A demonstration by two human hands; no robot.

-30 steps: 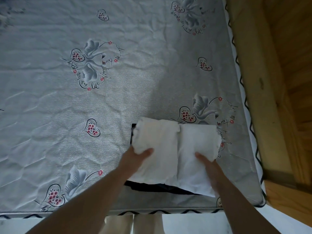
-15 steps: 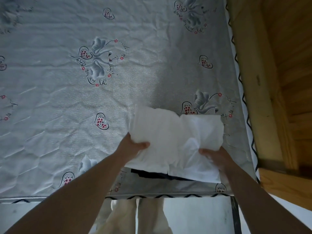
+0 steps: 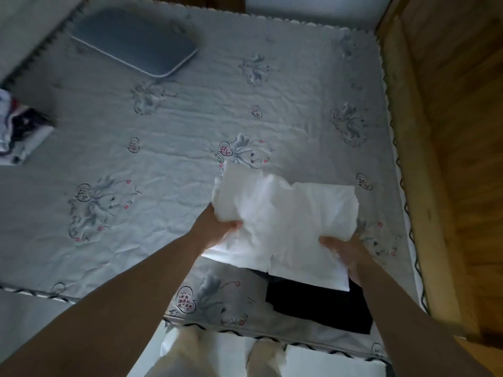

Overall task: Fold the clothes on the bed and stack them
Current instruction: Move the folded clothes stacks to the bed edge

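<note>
While you hold the white cloth (image 3: 285, 221) up over the near right part of the bed (image 3: 163, 148), keep both hands steady. Your left hand (image 3: 217, 227) grips its left edge, thumb on top. Your right hand (image 3: 343, 250) grips the near right edge the same way. The cloth is folded but looks puffy and a bit crooked. A black cloth (image 3: 321, 306) lies flat on the bed just under its near edge. I think you should set the white one down right on the black one. Line up the edges first. Lower it flat and do not let the fold fall open. Then pat it smooth. More clothes (image 3: 19, 131) wait at the far left, and a tray (image 3: 133, 42) lies far off.
</note>
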